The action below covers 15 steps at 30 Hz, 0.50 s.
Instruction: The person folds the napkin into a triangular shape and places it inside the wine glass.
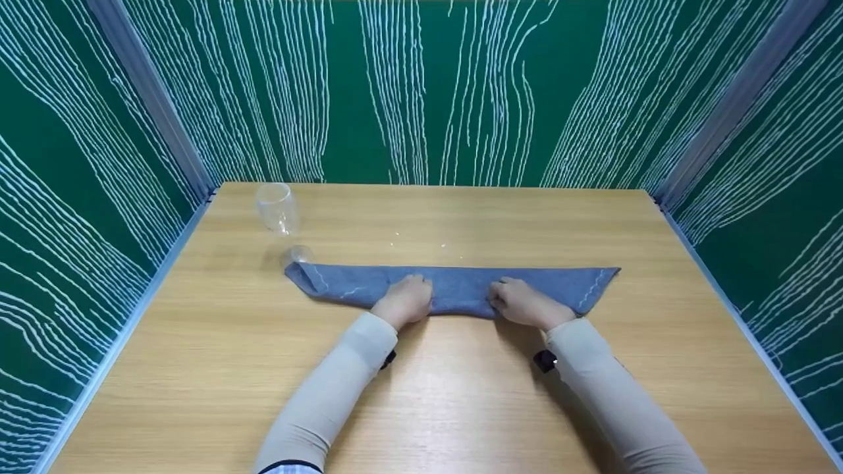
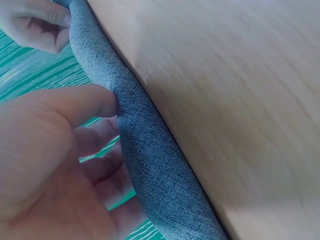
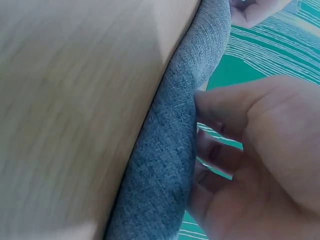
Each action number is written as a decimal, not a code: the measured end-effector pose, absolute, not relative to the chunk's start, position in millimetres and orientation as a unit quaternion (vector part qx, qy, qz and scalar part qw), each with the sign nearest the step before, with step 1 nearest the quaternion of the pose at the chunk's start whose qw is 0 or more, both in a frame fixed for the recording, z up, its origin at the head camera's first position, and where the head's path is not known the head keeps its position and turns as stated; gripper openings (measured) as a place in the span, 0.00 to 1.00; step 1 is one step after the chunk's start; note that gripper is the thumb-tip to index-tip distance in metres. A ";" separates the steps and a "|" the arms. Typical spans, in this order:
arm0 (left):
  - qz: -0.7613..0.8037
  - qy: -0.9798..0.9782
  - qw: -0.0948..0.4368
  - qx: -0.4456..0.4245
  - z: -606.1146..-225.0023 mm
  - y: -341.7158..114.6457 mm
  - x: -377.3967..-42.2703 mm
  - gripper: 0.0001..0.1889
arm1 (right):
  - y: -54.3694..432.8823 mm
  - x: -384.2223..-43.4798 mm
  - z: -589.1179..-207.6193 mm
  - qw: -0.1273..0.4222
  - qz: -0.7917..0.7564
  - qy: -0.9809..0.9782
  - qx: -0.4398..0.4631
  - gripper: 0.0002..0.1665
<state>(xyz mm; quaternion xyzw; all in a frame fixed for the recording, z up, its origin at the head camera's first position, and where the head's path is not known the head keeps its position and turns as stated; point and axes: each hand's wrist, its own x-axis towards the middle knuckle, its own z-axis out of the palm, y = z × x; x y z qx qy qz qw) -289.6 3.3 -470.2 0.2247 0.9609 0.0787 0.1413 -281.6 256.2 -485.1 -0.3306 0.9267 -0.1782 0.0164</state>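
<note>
A blue-grey cloth (image 1: 349,284), folded into a long band with pale stitch-like lines near both ends, lies across the table. My left hand (image 1: 405,299) grips its near edge left of the middle. On the other side of the middle, my right hand (image 1: 523,303) holds the same edge. In the left wrist view the thumb (image 2: 95,102) presses on the rounded, rolled edge of the cloth (image 2: 155,165), fingers curled along its far side. The right wrist view likewise has the thumb (image 3: 220,102) against the roll (image 3: 155,150), the fingertips partly hidden.
A clear glass (image 1: 276,209) stands at the table's back left. Another small clear glass item (image 1: 299,254) sits right behind the cloth's left end, partly hidden by it. Tiny white specks (image 1: 443,245) dot the wooden table (image 1: 217,368). Green walls with white lines (image 1: 435,92) enclose it.
</note>
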 end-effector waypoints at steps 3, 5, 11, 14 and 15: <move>0.071 0.961 0.139 0.227 -470.6 3.9 -287.3 0.22 | 256.4 -280.3 -484.7 0.020 -0.185 0.924 -0.334 0.07; 0.070 0.961 0.137 0.228 -470.8 3.7 -285.3 0.21 | 256.5 -279.4 -483.8 0.025 -0.187 0.922 -0.338 0.06; 0.077 0.958 0.140 0.236 -469.2 1.1 -277.6 0.19 | 257.9 -276.2 -481.1 0.049 -0.184 0.920 -0.344 0.05; 0.073 0.958 0.139 0.241 -469.7 0.3 -275.1 0.20 | 258.2 -274.9 -480.9 0.058 -0.182 0.920 -0.343 0.06; 0.070 0.958 0.137 0.242 -470.3 0.2 -274.4 0.20 | 258.2 -274.5 -481.1 0.061 -0.182 0.919 -0.343 0.06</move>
